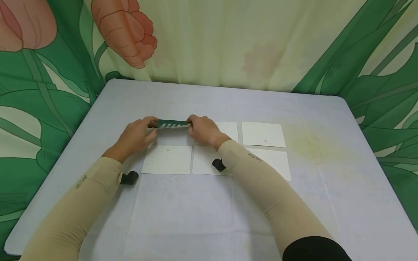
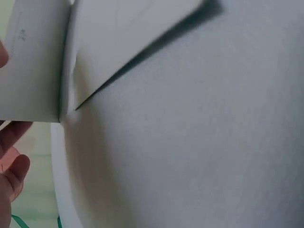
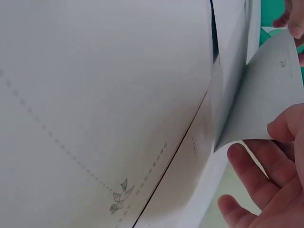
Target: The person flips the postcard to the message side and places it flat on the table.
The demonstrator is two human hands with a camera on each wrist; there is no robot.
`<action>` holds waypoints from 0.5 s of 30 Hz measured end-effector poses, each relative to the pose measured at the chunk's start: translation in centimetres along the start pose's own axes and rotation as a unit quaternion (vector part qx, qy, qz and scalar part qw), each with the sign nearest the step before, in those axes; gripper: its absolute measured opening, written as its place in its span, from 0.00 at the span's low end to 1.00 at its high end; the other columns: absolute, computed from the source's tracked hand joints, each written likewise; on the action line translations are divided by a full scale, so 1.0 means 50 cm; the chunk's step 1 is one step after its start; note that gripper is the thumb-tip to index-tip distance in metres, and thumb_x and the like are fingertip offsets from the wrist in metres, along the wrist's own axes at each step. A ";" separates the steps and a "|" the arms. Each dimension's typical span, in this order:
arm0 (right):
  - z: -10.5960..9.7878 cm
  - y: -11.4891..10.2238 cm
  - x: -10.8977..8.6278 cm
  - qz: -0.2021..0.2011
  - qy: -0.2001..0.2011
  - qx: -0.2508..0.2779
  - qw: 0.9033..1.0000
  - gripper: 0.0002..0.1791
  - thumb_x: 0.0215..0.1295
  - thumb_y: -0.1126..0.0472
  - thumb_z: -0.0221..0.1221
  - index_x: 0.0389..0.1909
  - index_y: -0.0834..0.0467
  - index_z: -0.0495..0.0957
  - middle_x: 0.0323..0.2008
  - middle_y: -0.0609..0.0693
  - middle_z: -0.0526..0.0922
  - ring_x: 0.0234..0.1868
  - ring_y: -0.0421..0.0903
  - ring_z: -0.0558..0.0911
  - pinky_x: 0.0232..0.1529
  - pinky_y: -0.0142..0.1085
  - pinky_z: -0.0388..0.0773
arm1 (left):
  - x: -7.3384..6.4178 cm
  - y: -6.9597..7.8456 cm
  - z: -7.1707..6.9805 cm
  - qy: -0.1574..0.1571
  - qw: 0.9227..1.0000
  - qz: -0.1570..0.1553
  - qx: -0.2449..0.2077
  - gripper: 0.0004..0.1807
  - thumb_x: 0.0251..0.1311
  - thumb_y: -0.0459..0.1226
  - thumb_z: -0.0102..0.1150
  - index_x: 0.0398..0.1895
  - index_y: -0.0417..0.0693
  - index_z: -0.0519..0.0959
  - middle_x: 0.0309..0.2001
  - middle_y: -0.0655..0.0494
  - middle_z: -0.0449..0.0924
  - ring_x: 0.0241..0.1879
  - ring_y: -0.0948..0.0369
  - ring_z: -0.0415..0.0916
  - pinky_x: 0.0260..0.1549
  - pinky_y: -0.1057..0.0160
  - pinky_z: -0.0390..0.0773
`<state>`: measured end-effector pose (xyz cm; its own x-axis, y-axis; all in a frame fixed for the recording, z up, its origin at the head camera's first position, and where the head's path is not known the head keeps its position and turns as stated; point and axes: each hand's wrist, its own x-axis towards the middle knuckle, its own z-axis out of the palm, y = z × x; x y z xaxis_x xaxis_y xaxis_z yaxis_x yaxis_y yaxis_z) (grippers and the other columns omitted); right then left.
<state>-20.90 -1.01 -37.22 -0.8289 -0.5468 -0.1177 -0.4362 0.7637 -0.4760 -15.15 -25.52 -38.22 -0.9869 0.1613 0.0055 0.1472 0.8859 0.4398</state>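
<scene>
Both hands hold a card (image 1: 173, 124) tilted up above the back left of the laid-out cards. Its dark green face with pale lettering shows in the head view; a white side with a small drawing shows in the wrist views. The left hand (image 1: 136, 135) grips its left end. At the right end, the right hand (image 1: 205, 129) pinches it, with the thumb (image 3: 287, 124) on the white side and fingers behind. Below it lies a white card (image 1: 167, 159). Another white card (image 1: 209, 159) is partly covered by the right forearm.
More white cards lie face-up to the right: a back-row card (image 1: 263, 134), one beside it (image 1: 230, 129) partly behind the right hand, and a front-row card (image 1: 274, 161). A pale cloth covers the table (image 1: 183, 210). Behind hangs a flowered curtain (image 1: 209, 43).
</scene>
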 end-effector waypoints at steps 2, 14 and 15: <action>-0.002 0.001 0.000 -0.002 0.009 0.011 1.000 0.21 0.74 0.61 0.46 0.64 0.60 0.73 0.56 0.54 0.82 0.55 0.48 0.80 0.58 0.39 0.73 | 0.002 -0.004 0.003 0.008 0.999 -0.002 -0.032 0.27 0.65 0.33 0.50 0.69 0.40 0.66 0.59 0.40 0.76 0.62 0.40 0.67 0.61 0.39 0.62; -0.006 0.001 -0.010 -0.003 0.049 0.063 0.997 0.17 0.74 0.62 0.48 0.59 0.62 0.73 0.50 0.55 0.82 0.50 0.49 0.80 0.53 0.39 0.74 | 0.006 -0.007 0.003 0.076 0.985 -0.054 -0.147 0.27 0.67 0.29 0.45 0.70 0.39 0.58 0.50 0.40 0.74 0.51 0.43 0.72 0.48 0.45 0.71; -0.007 0.000 -0.010 -0.001 0.060 0.072 0.996 0.17 0.74 0.62 0.49 0.59 0.63 0.72 0.48 0.55 0.82 0.47 0.49 0.80 0.51 0.39 0.74 | 0.006 -0.006 0.002 0.088 0.983 -0.051 -0.150 0.27 0.67 0.29 0.46 0.70 0.38 0.57 0.48 0.40 0.73 0.50 0.43 0.72 0.47 0.45 0.71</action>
<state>-20.60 -0.63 -36.88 -0.8675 -0.4971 -0.0159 -0.3906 0.7007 -0.5971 -15.49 -25.70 -38.45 -0.9956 -0.0235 0.0906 0.0460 0.7207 0.6918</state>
